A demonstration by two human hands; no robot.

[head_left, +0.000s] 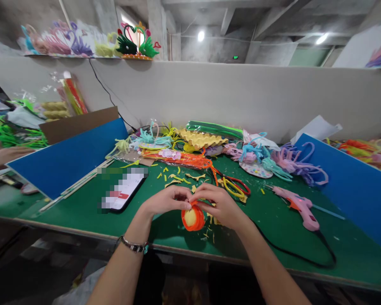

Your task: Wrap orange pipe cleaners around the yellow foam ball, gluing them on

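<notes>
An orange ball with a pale yellow centre (190, 217) is sitting between the two hands over the near part of the table; the left hand (169, 200) is pinching its top from the left, thumb and fingertips nearly meeting, and the right hand (220, 207) is pinching the same spot from the right with curled fingers. Left of the ball, a phone (128, 190) is lying on the table, and beyond it wooden strips (79, 182) are running along a blue panel (66, 159). Right of the ball, a pink glue gun (300, 205) is resting with its black cord (292, 253) trailing nearer the edge, and a second blue panel (349, 182) is standing farther right. Just behind the ball, yellow scraps (193, 176) and red and yellow loop handles (238, 188) are crowding the space; farther back, orange stems (190, 160), green stems (214, 128) and a yellow corrugated piece (203, 139) are piling up. The green tabletop (168, 237) is carrying all this, a pale partition (190, 93) is rising behind, and lights are shining under a grey ceiling. Counting, one phone, one glue gun, two blue panels and two bright ceiling lights (201, 36) are showing, while another person's hand (14, 153) is reaching in, far left of the ball.
</notes>
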